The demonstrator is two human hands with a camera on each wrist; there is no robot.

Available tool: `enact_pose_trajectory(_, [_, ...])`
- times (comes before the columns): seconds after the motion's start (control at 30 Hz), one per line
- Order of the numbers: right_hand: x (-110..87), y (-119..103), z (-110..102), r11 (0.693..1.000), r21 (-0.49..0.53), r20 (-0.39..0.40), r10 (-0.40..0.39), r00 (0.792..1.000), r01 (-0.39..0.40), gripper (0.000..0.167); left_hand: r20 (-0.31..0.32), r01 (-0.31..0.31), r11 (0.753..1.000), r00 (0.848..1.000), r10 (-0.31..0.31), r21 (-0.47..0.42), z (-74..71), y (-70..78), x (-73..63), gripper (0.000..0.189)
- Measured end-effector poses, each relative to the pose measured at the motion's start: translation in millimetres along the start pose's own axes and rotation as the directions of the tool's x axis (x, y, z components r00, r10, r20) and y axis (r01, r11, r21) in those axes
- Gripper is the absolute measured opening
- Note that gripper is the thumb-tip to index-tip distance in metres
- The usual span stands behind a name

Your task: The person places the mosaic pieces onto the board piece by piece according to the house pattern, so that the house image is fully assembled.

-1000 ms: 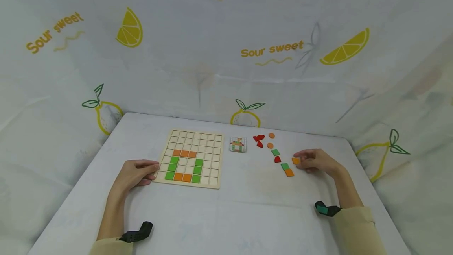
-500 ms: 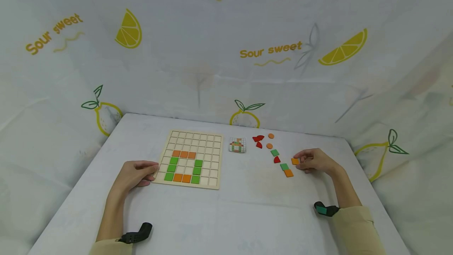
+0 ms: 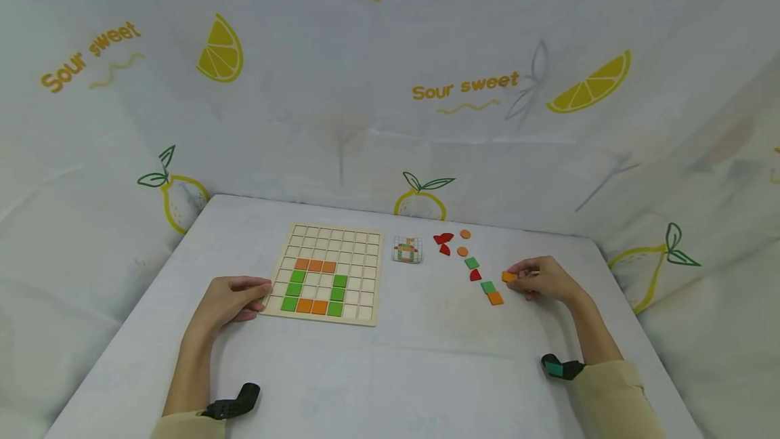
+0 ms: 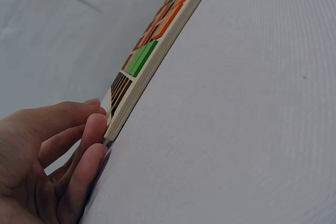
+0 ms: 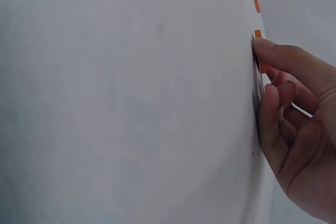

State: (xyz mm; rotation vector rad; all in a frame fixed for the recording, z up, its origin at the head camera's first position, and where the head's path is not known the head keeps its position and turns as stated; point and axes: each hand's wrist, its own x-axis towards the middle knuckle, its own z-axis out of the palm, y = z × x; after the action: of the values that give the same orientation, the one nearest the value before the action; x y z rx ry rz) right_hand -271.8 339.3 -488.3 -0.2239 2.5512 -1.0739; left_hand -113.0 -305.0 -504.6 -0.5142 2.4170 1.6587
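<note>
A wooden grid board (image 3: 359,290) lies flat on the left half of the table, with green and orange square tiles set in some cells. My left hand (image 3: 228,303) holds the board's near left edge. In the left wrist view, the fingertips (image 4: 94,124) meet at the board's corner (image 4: 118,119). Over on the right, my right hand (image 3: 542,278) pinches an orange square tile (image 3: 508,276) at the table surface. The right wrist view has that tile (image 5: 258,34) partly hidden by the thumb and fingers.
A small pattern card (image 3: 407,250) lies right of the board. Loose pieces are strewn between card and right hand: red quarter-rounds (image 3: 444,238), orange discs (image 3: 462,251), green squares (image 3: 472,263) and another orange square (image 3: 495,298). A printed white cloth (image 3: 341,87) hangs behind the table.
The fingers of my right hand have closed in on the orange square tile and pinch it. My left hand stays at the board's edge. The whole head view has shifted very slightly.
</note>
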Motion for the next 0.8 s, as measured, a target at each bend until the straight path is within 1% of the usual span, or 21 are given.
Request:
enact_pose_trajectory(0.13, [2.1,-3,2,1.000,-0.010,-0.014,-0.004,1.000,0.004,0.043,0.002,0.000,1.000,1.000,0.000,-0.002,-0.1,-0.8,-0.2,0.058])
enact_pose_trajectory(0.27, [5.2,-17,4,0.998,-0.055,-0.026,-0.031,0.999,0.029,0.039,-0.002,-0.002,1.000,1.000,0.002,0.000,0.5,-1.5,-0.4,0.058])
enact_pose_trajectory(0.37, [7.8,-33,8,0.995,-0.074,-0.021,-0.064,0.998,0.063,0.036,-0.005,-0.003,1.000,1.000,0.003,0.000,0.9,-1.8,-0.6,0.057])
enact_pose_trajectory(0.53, [14.7,-63,20,0.991,-0.035,0.015,-0.129,0.992,0.129,0.036,-0.005,-0.005,1.000,1.000,0.005,-0.001,0.8,-0.7,-1.2,0.056])
enact_pose_trajectory(0.67, [21.6,-88,36,0.981,-0.011,0.053,-0.191,0.980,0.192,0.034,-0.007,-0.004,1.000,1.000,0.004,0.000,0.6,0.4,-1.6,0.056])
enact_pose_trajectory(0.8, [29.8,-114,55,0.968,-0.015,0.080,-0.250,0.965,0.252,0.031,-0.007,-0.007,1.000,1.000,0.007,0.003,0.3,0.4,-1.2,0.057])
